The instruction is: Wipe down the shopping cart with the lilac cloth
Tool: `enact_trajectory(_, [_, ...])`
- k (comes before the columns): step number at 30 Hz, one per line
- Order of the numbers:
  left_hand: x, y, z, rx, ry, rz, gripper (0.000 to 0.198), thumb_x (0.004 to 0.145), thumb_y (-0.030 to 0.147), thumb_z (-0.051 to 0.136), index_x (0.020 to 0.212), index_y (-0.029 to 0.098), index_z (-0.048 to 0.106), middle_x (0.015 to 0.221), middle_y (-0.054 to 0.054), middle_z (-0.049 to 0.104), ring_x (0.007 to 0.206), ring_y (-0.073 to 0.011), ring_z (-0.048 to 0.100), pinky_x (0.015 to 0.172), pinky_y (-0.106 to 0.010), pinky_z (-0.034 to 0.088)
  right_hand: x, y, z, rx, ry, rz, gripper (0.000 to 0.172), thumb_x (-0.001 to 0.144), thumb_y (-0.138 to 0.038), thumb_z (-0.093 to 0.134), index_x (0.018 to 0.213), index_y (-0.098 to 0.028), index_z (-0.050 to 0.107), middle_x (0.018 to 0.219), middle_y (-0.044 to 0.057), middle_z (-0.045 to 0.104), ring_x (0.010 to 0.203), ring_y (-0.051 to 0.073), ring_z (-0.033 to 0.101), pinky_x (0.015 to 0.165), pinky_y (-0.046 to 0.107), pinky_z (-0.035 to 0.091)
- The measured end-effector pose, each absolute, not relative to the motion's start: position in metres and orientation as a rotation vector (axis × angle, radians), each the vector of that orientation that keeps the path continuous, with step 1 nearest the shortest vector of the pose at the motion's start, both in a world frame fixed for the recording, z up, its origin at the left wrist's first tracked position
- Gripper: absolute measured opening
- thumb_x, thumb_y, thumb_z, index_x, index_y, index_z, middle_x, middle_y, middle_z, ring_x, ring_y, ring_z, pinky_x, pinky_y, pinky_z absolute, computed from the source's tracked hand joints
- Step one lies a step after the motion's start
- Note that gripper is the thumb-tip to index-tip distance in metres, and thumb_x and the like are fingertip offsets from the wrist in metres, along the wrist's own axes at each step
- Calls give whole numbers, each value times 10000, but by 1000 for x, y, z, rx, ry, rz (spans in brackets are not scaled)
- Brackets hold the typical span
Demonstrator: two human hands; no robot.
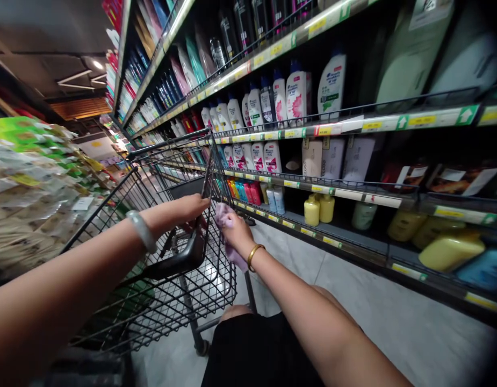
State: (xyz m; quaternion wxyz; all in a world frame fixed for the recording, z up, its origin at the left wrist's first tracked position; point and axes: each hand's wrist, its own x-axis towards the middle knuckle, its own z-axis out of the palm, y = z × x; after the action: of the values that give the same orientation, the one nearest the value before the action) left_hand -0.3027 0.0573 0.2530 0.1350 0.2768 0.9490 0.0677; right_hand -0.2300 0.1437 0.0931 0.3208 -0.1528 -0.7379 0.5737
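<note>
Hands at a cart in a store aisle, one clutching a cloth

A black wire cart (187,257) stands in a store aisle, seen from above by the person at it. Against the cart's near right side, the right hand (237,232) is closed in a fist on a lilac cloth (237,257), which bulges above the knuckles and hangs below them; the hand covers its middle. The left hand (193,208) touches the cart's frame, fingers bent and partly hidden, so how tightly it closes cannot be told. Its forearm, with a pale bangle (142,231), lies across the cart and blocks part of the basket. A gold bracelet (254,257) circles the right wrist.

Right of the cart run long shelves (363,199), lined with price tags and close-packed bottles: white ones (297,97) on a middle level, squat yellow ones (311,209) lowest. Left of the cart, packs (28,188) rise in a blurred pile. The person's lap (252,352), in black, is just behind the cart; grey floor (308,252) shows to its right.
</note>
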Motion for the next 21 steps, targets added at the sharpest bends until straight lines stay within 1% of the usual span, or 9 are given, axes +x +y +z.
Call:
enact_trajectory(2, [-288,44,254,737,2723,155,368,994,446,369,1074,175,605,764,-96,720,598,-248,693,533,-338,540,-228,140,93,-492,-1932,1564,124,817,-215,653,934,-235,686,846,-9,716,753,156,640,692,246,487])
enact_trajectory(4, [-274,34,255,757,2763,117,360,953,457,383,1055,187,598,743,-81,697,614,-243,683,537,-317,513,-224,134,104,-366,-1863,1561,140,839,-249,647,976,-249,680,888,-24,730,794,147,660,720,236,502])
enact_trajectory(6, [-265,26,256,818,2790,104,356,913,470,416,1031,195,609,779,-76,697,710,-240,694,620,-305,523,-219,130,116,-140,-1774,1510,162,847,-264,650,1006,-261,676,987,-26,739,905,147,679,819,243,520])
enact_trajectory(8, [-258,18,257,904,2800,85,392,880,502,435,1031,194,628,850,-84,718,828,-251,704,737,-306,534,-217,131,115,-37,-1740,1491,165,837,-245,655,1000,-258,678,1023,-20,736,950,155,681,875,259,521])
enact_trajectory(12, [-248,1,255,1064,2815,85,566,855,606,389,1144,205,665,1023,-100,766,1006,-286,704,903,-333,524,-218,137,88,-433,-1920,1627,204,755,-132,660,928,-236,688,849,-13,712,770,174,649,728,273,505])
enact_trajectory(14, [-240,-5,252,1072,2834,97,626,862,624,348,1219,210,653,1096,-101,770,1059,-295,699,936,-343,521,-215,135,88,-508,-1941,1674,184,755,-151,671,918,-236,690,801,-19,696,727,169,629,689,268,490])
enact_trajectory(16, [-231,-6,249,1039,2892,55,642,874,598,301,1233,189,642,1088,-116,769,1027,-302,705,912,-361,529,-210,129,103,-343,-1856,1688,161,797,-232,679,958,-249,682,846,-27,705,756,156,635,724,260,504])
enact_trajectory(19, [-222,-1,245,1026,2944,-18,609,883,531,258,1164,156,648,1008,-133,762,930,-298,711,838,-367,532,-201,123,128,7,-1664,1648,172,832,-302,667,995,-248,658,978,-21,719,874,147,653,843,259,525])
enact_trajectory(21, [-219,4,243,1038,2978,22,574,880,509,284,1127,155,663,964,-124,761,896,-288,711,802,-354,531,-201,126,124,24,-1644,1641,182,819,-304,677,989,-243,655,1004,-17,717,908,151,650,871,263,521])
